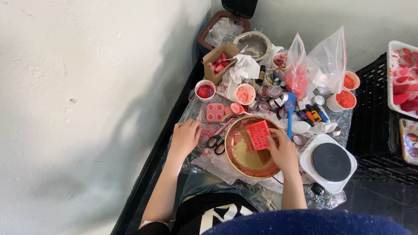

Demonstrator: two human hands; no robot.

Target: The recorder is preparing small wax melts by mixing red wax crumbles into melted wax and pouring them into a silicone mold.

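Observation:
My right hand (pixel 283 152) grips a red rectangular silicone mould (pixel 258 135) and holds it tilted over a round golden metal pan (pixel 244 154) smeared with red wax. My left hand (pixel 185 137) rests palm down on the plastic sheet to the left of the pan, fingers curled, beside black-handled scissors (pixel 216 142). It holds nothing that I can see.
A white single electric hot plate (pixel 331 163) stands right of the pan. Behind are a pink mould (pixel 215 112), paper cups of red wax (pixel 205 90), a blue spatula (pixel 290 113), small bottles, plastic bags (pixel 313 65), a cardboard box (pixel 221 61) and a black crate (pixel 374 113).

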